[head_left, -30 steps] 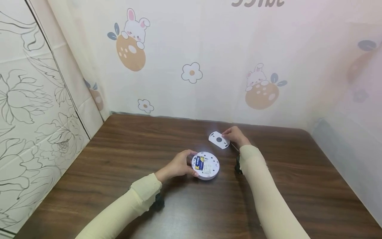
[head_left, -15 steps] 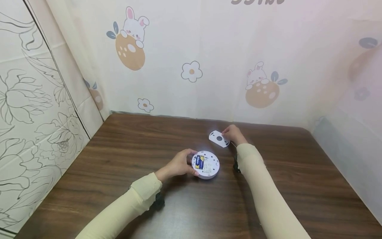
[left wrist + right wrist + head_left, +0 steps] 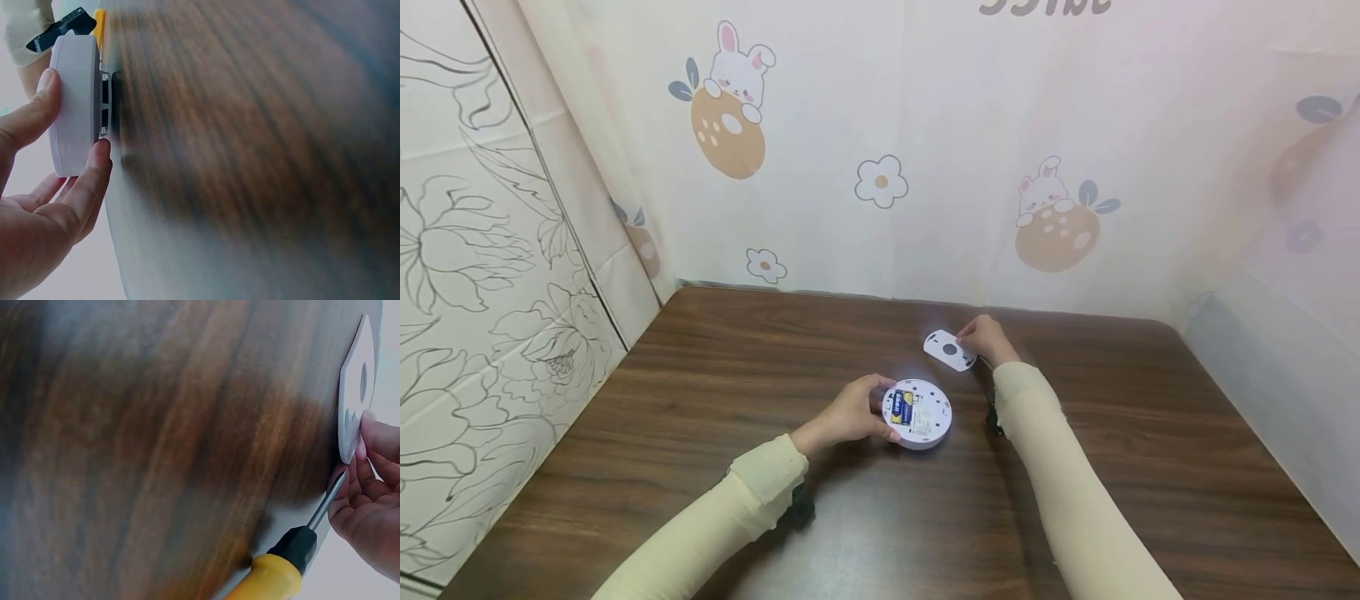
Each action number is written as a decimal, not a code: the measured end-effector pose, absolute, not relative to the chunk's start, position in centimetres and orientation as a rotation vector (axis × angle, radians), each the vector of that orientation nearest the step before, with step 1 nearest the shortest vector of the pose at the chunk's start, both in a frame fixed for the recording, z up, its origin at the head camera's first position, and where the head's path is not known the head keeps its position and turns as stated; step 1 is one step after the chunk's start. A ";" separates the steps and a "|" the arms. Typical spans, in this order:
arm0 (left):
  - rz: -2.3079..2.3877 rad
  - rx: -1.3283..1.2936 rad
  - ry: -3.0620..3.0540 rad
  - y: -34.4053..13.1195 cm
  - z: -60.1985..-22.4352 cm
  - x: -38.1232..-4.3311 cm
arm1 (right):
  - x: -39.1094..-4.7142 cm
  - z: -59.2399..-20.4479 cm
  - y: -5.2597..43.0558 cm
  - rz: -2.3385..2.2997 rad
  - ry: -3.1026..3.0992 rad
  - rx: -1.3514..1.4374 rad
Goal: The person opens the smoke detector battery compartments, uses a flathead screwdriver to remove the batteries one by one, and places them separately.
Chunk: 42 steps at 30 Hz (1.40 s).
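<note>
Left hand (image 3: 852, 411) grips the round device (image 3: 927, 410); right hand (image 3: 987, 339) pinches the plate (image 3: 937, 348) near its edge, so it may slip

Long pale cream sleeves (image 3: 1067, 467); bulky, wrinkled cuffs (image 3: 771, 467); small black devices (image 3: 802, 506) at wrists.

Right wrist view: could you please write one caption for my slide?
A right hand pinches a white plate by its edge, near a yellow-handled screwdriver.

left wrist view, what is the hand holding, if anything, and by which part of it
The left hand holds the round white smoke detector by its outer rim, between thumb and fingers.
</note>
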<state>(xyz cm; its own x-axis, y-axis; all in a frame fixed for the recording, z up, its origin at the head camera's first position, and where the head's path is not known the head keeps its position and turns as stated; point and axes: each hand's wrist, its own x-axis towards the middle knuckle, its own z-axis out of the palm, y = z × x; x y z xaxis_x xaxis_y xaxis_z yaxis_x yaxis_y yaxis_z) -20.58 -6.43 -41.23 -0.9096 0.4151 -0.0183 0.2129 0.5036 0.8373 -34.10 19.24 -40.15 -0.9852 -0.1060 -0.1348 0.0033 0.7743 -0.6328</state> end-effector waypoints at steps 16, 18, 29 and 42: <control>1.377 0.506 2.526 -6.4 -41.2 -20.4 | -34.2 -40.4 19.5 -0.994 2.817 -0.104; 1.388 0.514 2.521 -6.4 -41.2 -20.4 | -34.0 -40.2 19.6 -0.991 2.817 -0.107; 1.435 0.562 2.512 -6.5 -41.4 -20.2 | -32.2 -37.3 20.5 -0.924 2.845 -0.235; 1.466 0.588 2.502 -6.4 -41.2 -19.8 | -27.5 -35.2 23.2 -0.830 2.734 -0.144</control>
<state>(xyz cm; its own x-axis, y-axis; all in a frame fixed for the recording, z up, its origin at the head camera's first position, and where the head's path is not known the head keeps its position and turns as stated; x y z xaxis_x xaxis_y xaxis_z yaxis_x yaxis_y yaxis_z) -19.82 -6.39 -41.24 -0.9050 0.4234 0.0418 0.2436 0.4351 0.8668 -27.49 23.22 -35.17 -0.9560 -0.1746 -0.2358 -0.0141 0.8301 -0.5574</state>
